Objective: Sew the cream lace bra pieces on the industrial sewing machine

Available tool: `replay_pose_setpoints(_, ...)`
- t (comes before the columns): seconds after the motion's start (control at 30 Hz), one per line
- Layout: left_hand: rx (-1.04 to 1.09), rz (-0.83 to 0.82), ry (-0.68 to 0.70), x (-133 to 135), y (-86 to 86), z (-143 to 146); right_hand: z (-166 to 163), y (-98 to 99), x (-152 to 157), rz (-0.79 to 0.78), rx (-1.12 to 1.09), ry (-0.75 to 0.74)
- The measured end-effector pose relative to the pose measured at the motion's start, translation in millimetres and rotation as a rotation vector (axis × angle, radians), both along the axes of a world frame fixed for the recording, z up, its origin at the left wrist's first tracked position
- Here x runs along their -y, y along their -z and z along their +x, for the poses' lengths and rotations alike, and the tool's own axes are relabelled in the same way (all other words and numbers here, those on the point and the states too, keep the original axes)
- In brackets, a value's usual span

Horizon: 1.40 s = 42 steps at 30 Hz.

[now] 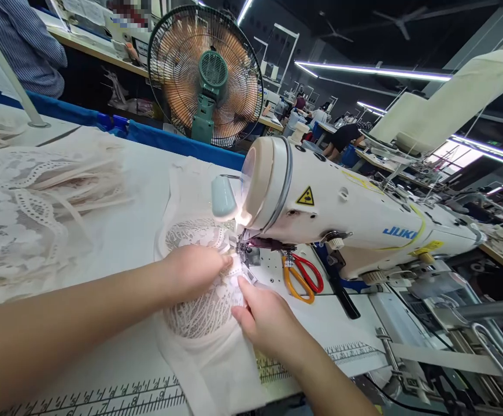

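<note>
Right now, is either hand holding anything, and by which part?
Both hands, left hand and right hand, press the white lace piece flat near the sewing machine's needle; neither clearly grips it.

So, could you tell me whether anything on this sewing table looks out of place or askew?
Nothing is damaged or spilled. One small oddity: the scissors lie on the bed under the sewing machine arm, close behind the needle. The left hand and right hand press the lace piece flat.
</note>
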State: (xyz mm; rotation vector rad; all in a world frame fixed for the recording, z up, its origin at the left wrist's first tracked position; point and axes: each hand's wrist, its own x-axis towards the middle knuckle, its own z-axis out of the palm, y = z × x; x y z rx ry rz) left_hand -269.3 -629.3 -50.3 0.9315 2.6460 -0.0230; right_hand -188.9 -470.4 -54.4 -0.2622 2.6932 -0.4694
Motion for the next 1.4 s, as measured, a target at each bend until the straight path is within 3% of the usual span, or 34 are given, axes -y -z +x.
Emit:
replay_pose_setpoints(0.27,0.040,-0.022,0.000,-5,-4.9,-4,-7,-2.7,-1,0.025,0.009,0.018)
replay_pose_setpoints(0.43,0.041,-0.075,-0.012,-4,-3.6,-5,-7,-2.2,-1,0.064,-0.001,-0.067)
replay_pose_setpoints(0.73,0.020,-0.005,0.001,1,2.2,-3,-38,-18.5,10,0.145,0.239,-0.121)
replay_pose_setpoints(0.93,-0.076,0.107,0.016,9,18.2,-2,-35,-7.9,5,-0.026,0.309,-0.074)
replay_pose_setpoints(1.07,-0.089,0.107,0.035,6,13.5,0,-30,-4.2,4,-0.067,0.287,0.010)
replay_pose_setpoints(1.27,-0.067,0.025,0.021,0,3.1,2,-19,-9.1,13,0.228,0.087,0.005)
replay_pose_setpoints(1.4,-0.091,0.038,0.022,-4,3.2,1,-13,-5.9,12,0.301,-0.005,-0.093)
